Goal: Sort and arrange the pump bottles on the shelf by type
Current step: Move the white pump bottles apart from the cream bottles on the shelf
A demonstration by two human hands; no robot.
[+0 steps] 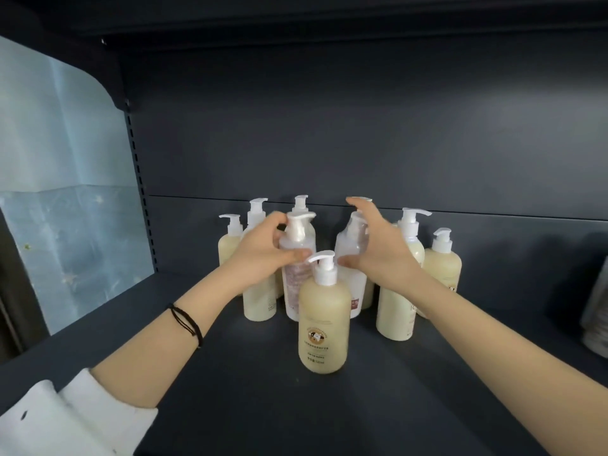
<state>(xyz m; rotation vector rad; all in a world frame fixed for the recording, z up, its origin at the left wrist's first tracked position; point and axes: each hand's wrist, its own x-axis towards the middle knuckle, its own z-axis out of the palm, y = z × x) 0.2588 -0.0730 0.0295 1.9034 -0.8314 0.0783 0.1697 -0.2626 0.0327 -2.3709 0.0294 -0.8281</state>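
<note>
Both hands are in among the bottles at the back of the shelf (230, 390). The left hand (260, 255), with a hair tie (187, 320) on its wrist, has fingers and thumb curled round the shoulder of a white bottle (296, 281), just under the pump. That high grip looks chosen to lift it straight up out of the crowd, since cream bottles (228, 246) stand close on its left and one cream bottle (324, 327) stands alone in front of it.

The right hand (381, 251) is spread wide, fingers straight and well apart, thumb low beside a second white bottle (355, 291). It holds nothing; whether the thumb touches that bottle I cannot tell. It seems poised to take it.

Further right stand two more cream bottles (394, 314), one tucked behind the other.

The two sorts are mixed, the white ones ringed by cream, so the sorting looks barely begun; pulling the white pair out together would split the types cleanly.
</note>
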